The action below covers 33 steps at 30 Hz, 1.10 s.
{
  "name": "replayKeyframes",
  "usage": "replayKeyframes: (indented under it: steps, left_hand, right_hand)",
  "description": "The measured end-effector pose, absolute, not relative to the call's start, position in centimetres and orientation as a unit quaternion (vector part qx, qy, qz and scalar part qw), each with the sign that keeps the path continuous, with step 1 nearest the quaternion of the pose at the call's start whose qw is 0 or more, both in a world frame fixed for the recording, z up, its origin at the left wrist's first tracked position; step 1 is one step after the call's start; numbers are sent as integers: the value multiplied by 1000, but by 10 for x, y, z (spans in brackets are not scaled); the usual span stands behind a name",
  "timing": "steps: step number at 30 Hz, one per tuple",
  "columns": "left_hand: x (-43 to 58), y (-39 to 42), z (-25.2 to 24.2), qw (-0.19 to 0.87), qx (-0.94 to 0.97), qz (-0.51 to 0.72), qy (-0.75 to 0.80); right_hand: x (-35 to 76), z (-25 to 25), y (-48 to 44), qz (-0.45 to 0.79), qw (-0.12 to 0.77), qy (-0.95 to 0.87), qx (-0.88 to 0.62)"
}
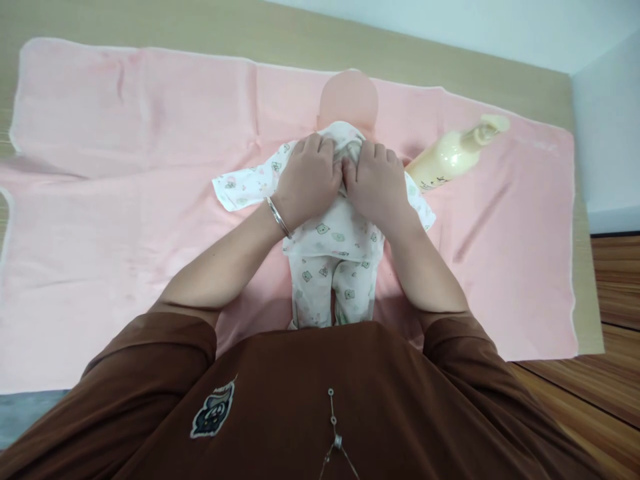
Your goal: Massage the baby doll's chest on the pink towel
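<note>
Head view, and I'd call this the middle of things: the doll (349, 100) is dressed, with a printed top (335, 233) on its body and matching trousers (310, 290) below, so that much is done. What seems unfinished is the upper part of the top, where the cloth sits bunched between the two thumbs instead of lying flat. Whether anything there is being fastened, rubbed or just straightened, I can't make out from here. The left hand (311, 177) and right hand (376, 181) are side by side on the doll's upper body, fingers curled over and thumbs nearly meeting in the gathered cloth. The fingertips are hidden, so I can't tell how far either grip is closed, or whether it pinches the fabric or merely presses on it. As for the doll, it lies on a pink sheet (165, 200), right under both hands; its bare head is just ahead of the knuckles, no face showing, so I'd guess it is face down. The hem and the trousers run back from the wrists toward the person's body. One sleeve (245, 187) spreads out beyond the left hand, while the other pokes out past the right wrist. A pump bottle (447, 160) sits on the right hand's outer side, near it, with neither hand on it.
</note>
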<state>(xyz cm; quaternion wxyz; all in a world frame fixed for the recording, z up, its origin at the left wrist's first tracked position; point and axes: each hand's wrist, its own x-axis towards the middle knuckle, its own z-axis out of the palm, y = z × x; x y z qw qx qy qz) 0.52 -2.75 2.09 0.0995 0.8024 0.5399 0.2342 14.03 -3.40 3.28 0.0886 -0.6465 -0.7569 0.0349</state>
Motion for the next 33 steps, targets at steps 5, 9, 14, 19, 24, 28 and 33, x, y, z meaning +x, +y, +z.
replayKeyframes:
  steps: [5,9,14,19,24,28,33]
  left_hand:
    - [-2,-11,6,128,791,216,557]
    - [2,-9,2,127,768,204,593]
    - [11,-25,13,102,778,214,583]
    - [20,-47,25,62,804,204,555]
    - [18,-40,20,103,794,239,550]
    - [7,-18,9,153,769,254,566]
    - [0,-2,-1,167,747,243,596]
  right_hand:
    - [130,41,-55,18,82,-793,-604]
    - [129,41,-51,48,78,-785,-612]
    - [139,42,-40,58,61,-800,-594]
    - [148,37,-26,54,69,-798,-596]
    - [151,33,-24,58,60,-789,-608]
    - [144,41,-41,57,55,-797,-599]
    - [132,49,-55,49,58,-793,-604]
